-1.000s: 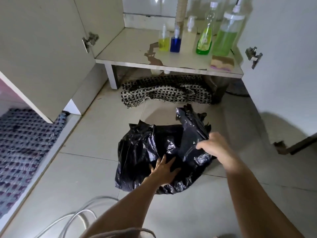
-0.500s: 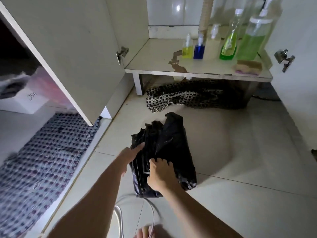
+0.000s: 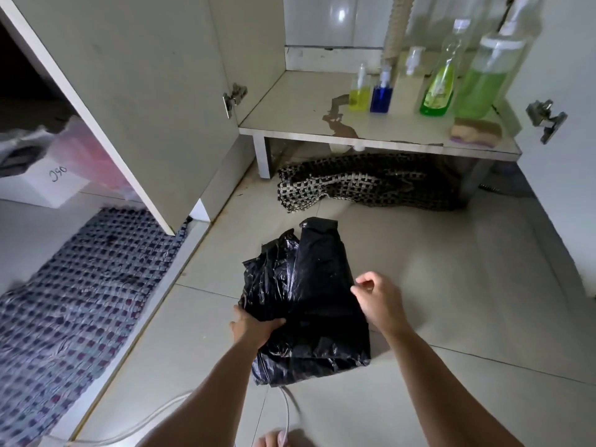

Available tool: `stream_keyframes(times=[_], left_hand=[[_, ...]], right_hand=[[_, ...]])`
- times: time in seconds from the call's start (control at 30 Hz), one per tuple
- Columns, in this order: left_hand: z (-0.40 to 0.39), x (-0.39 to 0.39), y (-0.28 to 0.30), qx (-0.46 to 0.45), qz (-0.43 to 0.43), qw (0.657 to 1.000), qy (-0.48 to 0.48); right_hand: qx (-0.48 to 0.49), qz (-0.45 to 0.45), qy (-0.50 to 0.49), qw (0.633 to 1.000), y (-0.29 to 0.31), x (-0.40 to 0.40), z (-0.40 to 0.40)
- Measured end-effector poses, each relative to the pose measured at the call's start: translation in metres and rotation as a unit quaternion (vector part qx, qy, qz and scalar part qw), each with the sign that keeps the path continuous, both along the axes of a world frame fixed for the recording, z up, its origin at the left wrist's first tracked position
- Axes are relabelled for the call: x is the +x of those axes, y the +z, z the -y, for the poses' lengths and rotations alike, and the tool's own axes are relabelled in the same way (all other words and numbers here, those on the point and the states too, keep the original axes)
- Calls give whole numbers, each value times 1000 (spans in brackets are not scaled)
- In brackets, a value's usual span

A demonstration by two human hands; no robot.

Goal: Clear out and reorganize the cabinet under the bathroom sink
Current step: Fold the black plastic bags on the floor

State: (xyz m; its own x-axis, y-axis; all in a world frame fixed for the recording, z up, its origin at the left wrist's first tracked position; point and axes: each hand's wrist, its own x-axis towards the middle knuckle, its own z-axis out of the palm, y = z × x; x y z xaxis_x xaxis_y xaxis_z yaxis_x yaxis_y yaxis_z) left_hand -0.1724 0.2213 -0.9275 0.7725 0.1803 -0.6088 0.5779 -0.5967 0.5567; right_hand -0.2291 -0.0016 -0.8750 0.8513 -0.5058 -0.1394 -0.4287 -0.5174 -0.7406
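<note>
While the cabinet (image 3: 380, 130) stands open with both doors swung wide, its shelf holds only a few things: a big green bottle (image 3: 487, 79), a thin green bottle (image 3: 440, 88), a white bottle (image 3: 409, 79), a small blue bottle (image 3: 381, 93), a small yellow bottle (image 3: 359, 93) and a sponge (image 3: 475, 132) at the front right. A brown stain (image 3: 338, 119) runs across the shelf. A woven mat (image 3: 361, 185) lies bunched under it on the floor (image 3: 451, 285), and a bigger rug (image 3: 74, 291) lies off to the left.

On the floor in front of the cabinet lies a black bag (image 3: 309, 304), folded into a long strip, with a thin hose (image 3: 283, 411) running out from under its near end.

The left hand (image 3: 254, 327) lies flat on the bag's left edge and presses it down. The right hand (image 3: 377, 298) is just over the bag's right side, fingers loosely curled, and seems to hold nothing.

The bag looks very light, thin and floppy. It is shiny, so it may slip and spring open when let go. It should not break, but it could tear if pulled hard. A good way to hold it is to keep one hand flat on the fold and pinch an end or a side edge with the other, then fold it over again. Once small, it can go on the shelf.
</note>
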Motion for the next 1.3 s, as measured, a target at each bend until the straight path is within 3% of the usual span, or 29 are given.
stream_keyframes(times=[0.1,0.2,0.33,0.47,0.87,1.13,1.3], left_hand=[[0,-2,-6,-22,-36,998,38],[-6,1,-21,-141,-63,984,91],[8,-11,8,-265,-132,951,87],[25,0,17,-304,-158,937,70],[58,133,127,-388,16,922,5],[64,245,212,-433,109,892,-70],[71,294,243,-425,91,897,-84]], right_hand=[[85,-190,-25,978,-25,-16,24],[217,-248,-23,944,-50,-33,13],[298,-211,-78,928,-54,-36,0],[332,-186,-71,922,-37,-19,10],[347,16,-2,938,71,97,48],[527,67,80,843,131,200,76],[496,49,59,865,163,251,72]])
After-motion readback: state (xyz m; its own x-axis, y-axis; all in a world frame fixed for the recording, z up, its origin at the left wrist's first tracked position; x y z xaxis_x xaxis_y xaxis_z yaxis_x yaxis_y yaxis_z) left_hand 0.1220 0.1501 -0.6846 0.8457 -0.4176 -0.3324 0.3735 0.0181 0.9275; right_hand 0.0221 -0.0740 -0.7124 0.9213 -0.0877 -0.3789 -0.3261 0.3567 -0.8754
